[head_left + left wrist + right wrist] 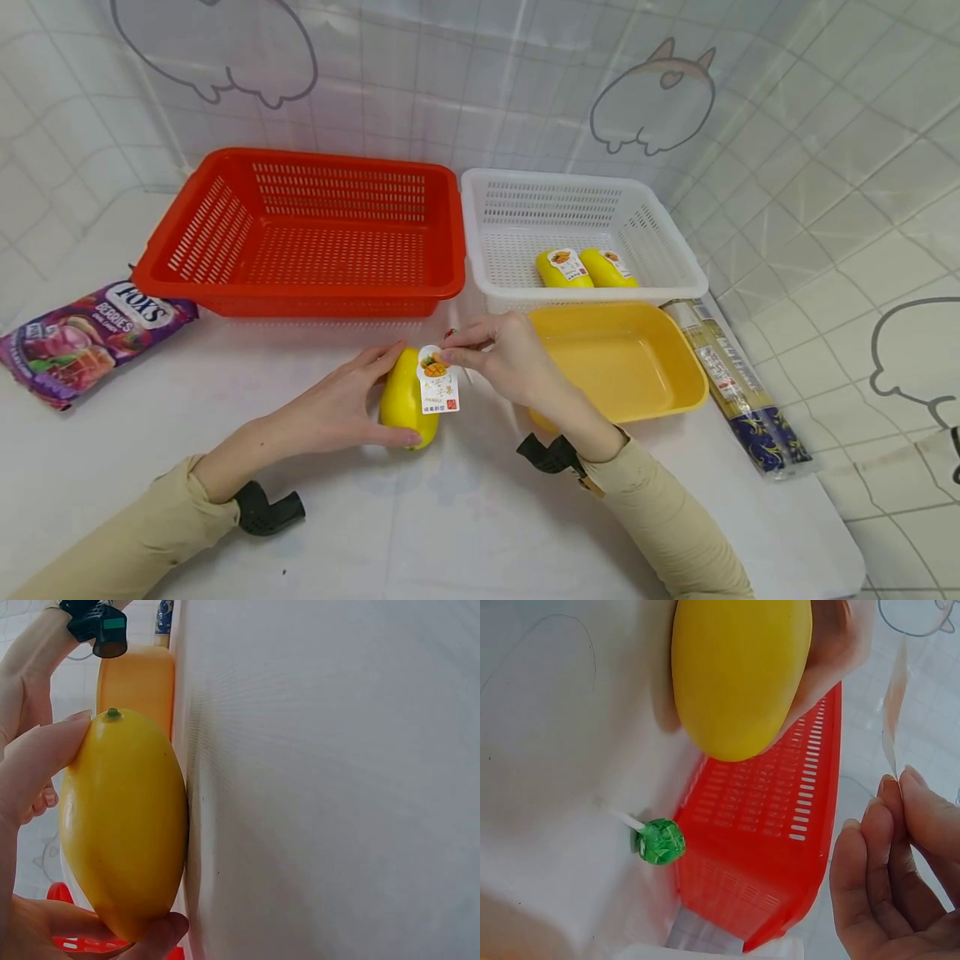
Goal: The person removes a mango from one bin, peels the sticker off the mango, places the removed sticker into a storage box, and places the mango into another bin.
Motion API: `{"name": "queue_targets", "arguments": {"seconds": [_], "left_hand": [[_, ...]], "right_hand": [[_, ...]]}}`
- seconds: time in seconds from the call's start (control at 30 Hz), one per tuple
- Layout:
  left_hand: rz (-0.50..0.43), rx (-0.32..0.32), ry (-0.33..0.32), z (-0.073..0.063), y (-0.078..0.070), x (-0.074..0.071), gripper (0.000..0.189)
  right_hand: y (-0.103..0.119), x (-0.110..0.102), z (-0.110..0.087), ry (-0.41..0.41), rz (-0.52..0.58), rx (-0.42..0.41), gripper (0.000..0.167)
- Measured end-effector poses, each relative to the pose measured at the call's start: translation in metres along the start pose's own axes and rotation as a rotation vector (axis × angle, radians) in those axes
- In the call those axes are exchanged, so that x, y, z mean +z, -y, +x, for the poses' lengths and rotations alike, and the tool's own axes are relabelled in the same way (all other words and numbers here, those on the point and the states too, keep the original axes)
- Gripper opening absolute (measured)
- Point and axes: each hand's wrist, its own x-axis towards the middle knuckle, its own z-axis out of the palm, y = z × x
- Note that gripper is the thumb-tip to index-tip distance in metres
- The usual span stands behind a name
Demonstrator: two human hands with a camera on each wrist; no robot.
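Lying within left grip (330, 415), yellow mango (401, 402)

Counts within my view: two grips of mine, the left grip (341, 400) and the right grip (504, 360); three yellow mangoes (401, 408); three printed labels (437, 385); two perforated baskets, one red basket (337, 297) and one white basket (517, 293); one yellow tub (607, 358); one bag of sweets (97, 333); one lollipop (661, 841); two black wrist mounts (270, 510); one counter (420, 542).

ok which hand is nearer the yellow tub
Right. The right hand, pinching the label, is by the left side of the tub; the left hand is farther left, beyond the mango it grips.
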Motion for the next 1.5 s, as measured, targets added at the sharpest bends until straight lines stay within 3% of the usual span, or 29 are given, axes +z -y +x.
{"name": "queue_targets", "arguments": {"seconds": [0.9, 1.17, 1.5], "left_hand": [[0.007, 0.005, -0.005, 0.000, -0.003, -0.001, 0.126], [0.008, -0.004, -0.006, -0.001, -0.003, -0.001, 0.126], [0.003, -0.007, -0.011, -0.002, -0.002, 0.000, 0.126]], "right_hand": [[0.007, -0.038, 0.003, 0.110, -0.031, 0.092, 0.019], [0.004, -0.052, 0.004, 0.115, -0.082, 0.149, 0.016], [-0.003, -0.066, 0.012, 0.197, -0.145, 0.254, 0.010]]}}
